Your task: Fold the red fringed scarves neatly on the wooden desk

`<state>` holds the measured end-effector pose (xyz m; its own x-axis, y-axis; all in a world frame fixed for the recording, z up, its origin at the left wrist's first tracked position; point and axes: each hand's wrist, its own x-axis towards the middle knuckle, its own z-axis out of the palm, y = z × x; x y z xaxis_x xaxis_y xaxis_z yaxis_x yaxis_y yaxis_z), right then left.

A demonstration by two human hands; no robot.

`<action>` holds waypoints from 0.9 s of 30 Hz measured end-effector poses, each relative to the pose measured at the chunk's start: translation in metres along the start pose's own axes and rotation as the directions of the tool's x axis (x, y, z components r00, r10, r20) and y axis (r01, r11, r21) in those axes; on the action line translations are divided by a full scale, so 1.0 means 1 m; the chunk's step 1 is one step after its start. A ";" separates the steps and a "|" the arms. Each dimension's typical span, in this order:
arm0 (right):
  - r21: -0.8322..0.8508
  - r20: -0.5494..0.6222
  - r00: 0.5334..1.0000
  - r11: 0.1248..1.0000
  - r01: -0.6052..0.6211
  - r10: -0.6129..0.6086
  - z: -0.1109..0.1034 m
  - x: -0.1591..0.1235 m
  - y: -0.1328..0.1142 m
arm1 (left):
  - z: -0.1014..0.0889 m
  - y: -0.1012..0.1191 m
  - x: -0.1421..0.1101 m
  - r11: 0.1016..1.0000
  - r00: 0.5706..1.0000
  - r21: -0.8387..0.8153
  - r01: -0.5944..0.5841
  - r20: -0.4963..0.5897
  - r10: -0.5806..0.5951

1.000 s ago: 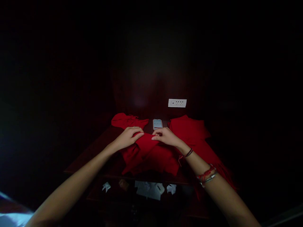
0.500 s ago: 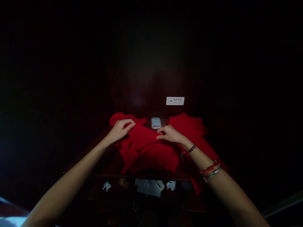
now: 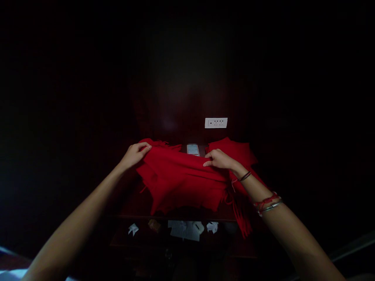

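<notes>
A red cloth (image 3: 184, 179) is stretched between my two hands over a dark table. My left hand (image 3: 134, 155) pinches its far left corner between thumb and fingers. At the far edge to the right, my right hand (image 3: 220, 159) grips the same cloth. The near edge hangs uneven and rumpled close to the table's front. More red fabric (image 3: 234, 150) lies behind and right of my right hand, and a red bundle with strands (image 3: 152, 141) sits behind my left hand. Red fringe (image 3: 242, 220) dangles over the front edge at the right.
A phone (image 3: 192, 149) with a lit screen lies behind the cloth, its lower part covered. A white wall socket (image 3: 216, 123) is above. On a lower shelf are crumpled white paper (image 3: 133, 229), a brown lump (image 3: 154, 225) and a white sheet (image 3: 184, 231). Surroundings are very dark.
My left hand has moved left and my right hand slightly right, drawing the cloth's far edge wider and flatter. The cloth now hides the lower part of the phone.
</notes>
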<state>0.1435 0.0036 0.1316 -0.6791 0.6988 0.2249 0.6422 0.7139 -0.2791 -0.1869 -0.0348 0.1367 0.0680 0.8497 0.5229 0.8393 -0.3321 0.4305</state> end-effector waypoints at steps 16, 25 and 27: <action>-0.058 -0.036 0.999 0.998 -0.006 0.004 -0.007 -0.005 0.003 | 0.052 0.032 0.001 0.948 0.962 0.317 0.024 0.250 -0.108; -0.064 -0.100 0.992 0.995 -0.081 0.074 -0.022 -0.008 -0.008 | 0.097 0.102 0.017 0.929 0.943 -0.306 -0.207 0.191 0.273; -0.035 -0.132 0.989 0.997 -0.072 0.067 -0.024 -0.012 -0.005 | 0.091 0.096 0.016 0.931 0.944 -0.294 -0.215 0.181 0.275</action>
<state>0.1573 -0.0073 0.1529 -0.5817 0.7450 0.3266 0.7017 0.6626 -0.2618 -0.0563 -0.0158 0.1199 0.3929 0.7848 0.4794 0.6080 -0.6128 0.5048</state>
